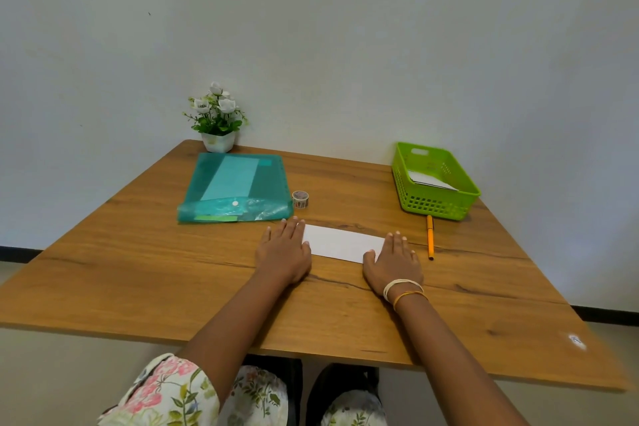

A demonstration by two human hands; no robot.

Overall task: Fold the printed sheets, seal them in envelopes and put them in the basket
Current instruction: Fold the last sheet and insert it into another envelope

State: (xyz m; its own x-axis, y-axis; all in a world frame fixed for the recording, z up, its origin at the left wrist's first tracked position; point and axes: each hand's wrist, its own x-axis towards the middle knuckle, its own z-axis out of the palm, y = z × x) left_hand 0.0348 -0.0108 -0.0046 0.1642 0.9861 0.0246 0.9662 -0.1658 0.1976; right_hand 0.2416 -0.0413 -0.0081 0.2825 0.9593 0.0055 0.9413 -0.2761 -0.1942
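Meanwhile, a folded sheet (340, 243) is being pressed onto the desk (138, 273) by the left hand (283, 249) and right hand (394, 261), each grip flat and wide. Its ends are being hidden beneath the fingers.

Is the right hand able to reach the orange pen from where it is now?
Probably yes. The right hand lies flat on the folded sheet's end, and the orange pen lies just to its right with only bare table between.

Small office or home study corner: wood-grain desk (173, 270) against bare white wall (345, 28); teal document folder (235, 188), pen (430, 235), potted artificial flowers (217, 121).
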